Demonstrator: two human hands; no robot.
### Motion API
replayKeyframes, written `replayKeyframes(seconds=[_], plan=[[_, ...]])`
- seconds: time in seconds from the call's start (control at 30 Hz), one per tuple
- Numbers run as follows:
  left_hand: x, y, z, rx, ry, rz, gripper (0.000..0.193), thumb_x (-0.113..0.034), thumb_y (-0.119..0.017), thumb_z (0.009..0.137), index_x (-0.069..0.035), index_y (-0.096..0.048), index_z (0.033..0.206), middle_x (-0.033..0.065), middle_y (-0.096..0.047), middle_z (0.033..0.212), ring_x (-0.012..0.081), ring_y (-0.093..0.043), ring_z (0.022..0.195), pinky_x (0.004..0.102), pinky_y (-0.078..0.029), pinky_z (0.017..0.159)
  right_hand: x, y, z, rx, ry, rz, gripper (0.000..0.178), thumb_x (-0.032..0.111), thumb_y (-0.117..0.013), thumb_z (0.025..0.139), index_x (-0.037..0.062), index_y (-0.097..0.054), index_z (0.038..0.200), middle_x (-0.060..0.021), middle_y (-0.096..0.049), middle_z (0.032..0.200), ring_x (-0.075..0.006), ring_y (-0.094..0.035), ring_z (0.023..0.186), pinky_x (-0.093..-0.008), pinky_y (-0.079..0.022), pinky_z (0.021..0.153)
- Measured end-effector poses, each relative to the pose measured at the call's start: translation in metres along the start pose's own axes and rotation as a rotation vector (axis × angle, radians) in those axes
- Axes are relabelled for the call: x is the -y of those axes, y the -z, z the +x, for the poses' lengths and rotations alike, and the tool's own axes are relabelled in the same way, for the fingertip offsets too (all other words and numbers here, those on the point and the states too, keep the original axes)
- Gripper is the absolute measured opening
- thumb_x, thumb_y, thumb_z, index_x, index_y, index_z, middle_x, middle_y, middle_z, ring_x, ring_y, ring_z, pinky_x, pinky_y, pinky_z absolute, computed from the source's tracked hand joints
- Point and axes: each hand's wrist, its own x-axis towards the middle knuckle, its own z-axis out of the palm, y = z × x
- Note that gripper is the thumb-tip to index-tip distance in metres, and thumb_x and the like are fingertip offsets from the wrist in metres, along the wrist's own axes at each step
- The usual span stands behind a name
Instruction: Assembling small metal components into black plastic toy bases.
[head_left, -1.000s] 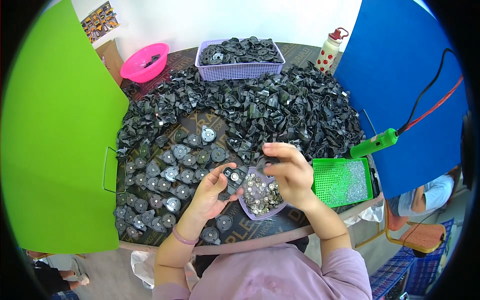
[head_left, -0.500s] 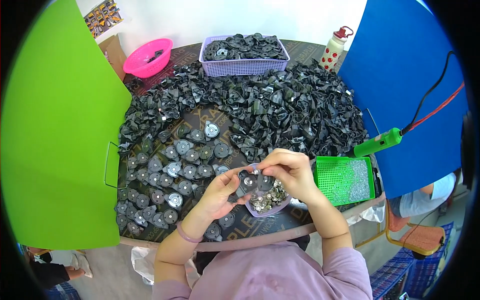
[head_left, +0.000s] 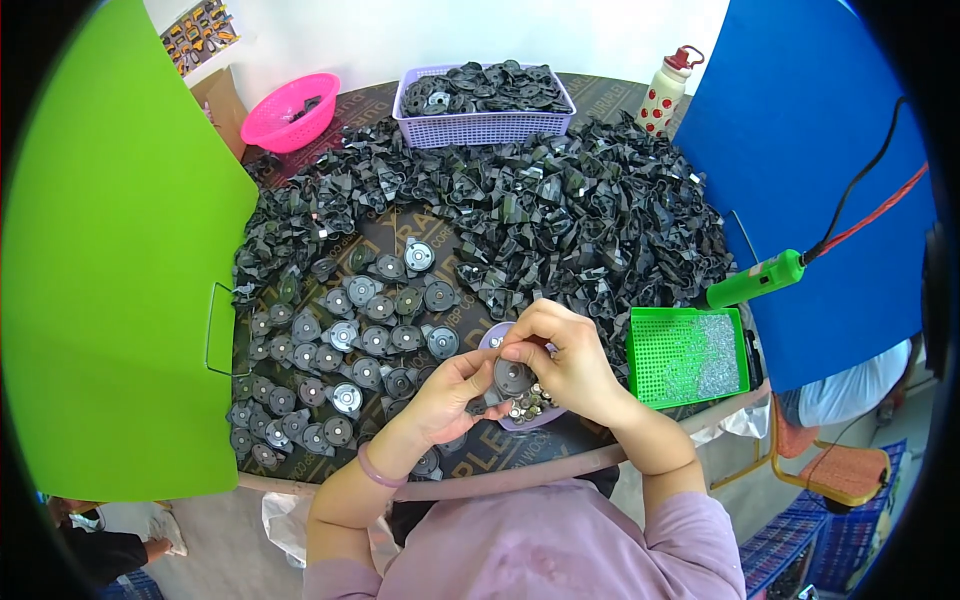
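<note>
My left hand (head_left: 450, 398) is closed around a black plastic housing, mostly hidden by my fingers and the piece on top. A dark round disc cover (head_left: 513, 377) lies over that housing, facing up. The thumb and fingers of my right hand (head_left: 568, 362) pinch the upper edge of the disc. Below both hands stands a purple bowl (head_left: 492, 338) of small round metal parts (head_left: 532, 404), partly hidden by my hands. Left of my hands, several assembled housings with round covers (head_left: 376, 341) are spread on the dark table.
A large heap of black plastic housings (head_left: 560, 220) arcs across the table. Behind it are a purple basket (head_left: 485, 130) of dark discs, a pink basket (head_left: 290, 125) and a bottle (head_left: 662, 95). To the right, a green electric screwdriver (head_left: 755, 281) hangs over a green tray (head_left: 650, 355) of small screws.
The disc cover, earlier held apart from the open housing by my right hand, now lies over it. The housing's inside and its metal centre are now covered.
</note>
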Motion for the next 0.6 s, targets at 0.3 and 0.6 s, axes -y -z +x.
replayKeyframes(seconds=[0.3,0.6], plan=[[-0.003,0.003,0.0,-0.037,-0.015,0.021,0.051,-0.037,-0.061,0.081,0.0,-0.048,0.114,0.0072,-0.058,0.086,0.0175,-0.059,0.069,0.0252,-0.047,0.056,-0.006,-0.012,-0.002,-0.071,0.114,-0.114,0.01,-0.004,-0.066,0.072,-0.0009,-0.058,0.078,-0.0096,-0.053,0.078,-0.023,-0.056,0.066,-0.0302,-0.045,0.057],[-0.016,0.009,-0.003,0.06,-0.053,0.051,0.03,-0.016,-0.055,0.09,0.002,-0.053,0.114,0.0103,-0.062,0.096,0.0177,-0.064,0.074,0.0262,-0.053,0.063,-0.006,-0.017,0.0,-0.095,0.173,-0.139,0.012,-0.002,-0.067,0.072,0.0015,-0.059,0.08,-0.009,-0.053,0.079,-0.0213,-0.056,0.067,-0.0296,-0.046,0.057]])
